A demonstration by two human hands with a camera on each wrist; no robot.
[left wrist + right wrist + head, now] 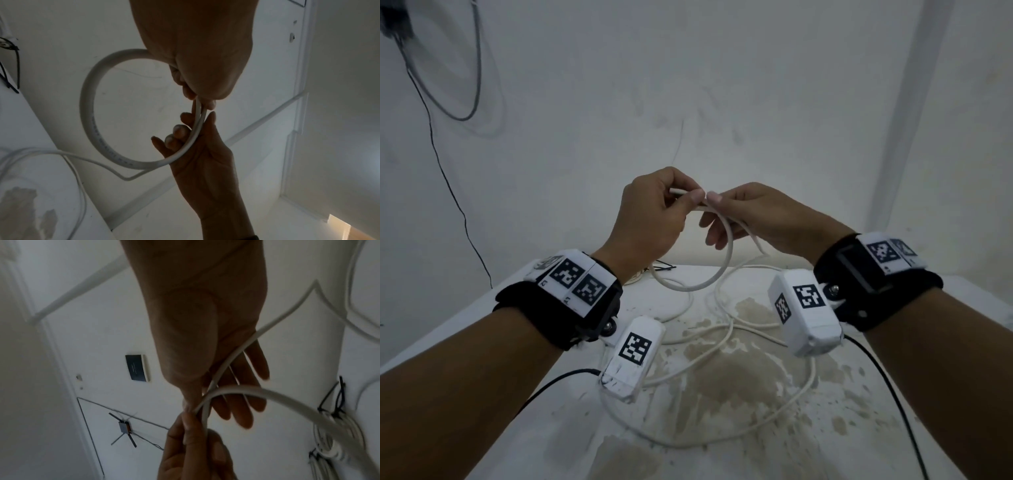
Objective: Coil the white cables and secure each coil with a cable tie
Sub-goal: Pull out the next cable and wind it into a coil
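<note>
Both hands are raised above the white table (893, 342). They hold one white cable (726, 263) that is bent into a single loop (88, 113). My left hand (693, 195) pinches the cable near its end between thumb and forefinger. My right hand (714, 202) pinches the same cable right beside it, where the loop crosses, and its other fingers (257, 366) are spread out. The rest of the cable (726, 337) trails down in loose curves over the table. Black cable ties (661, 269) lie at the table's far edge.
The tabletop has brown worn patches (739, 373). A white wall stands close behind it, with a dark wire (438, 161) hanging at the left. Coiled white cables (329, 443) lie by the black ties (337, 395). Black leads (890, 380) run from the wrist cameras.
</note>
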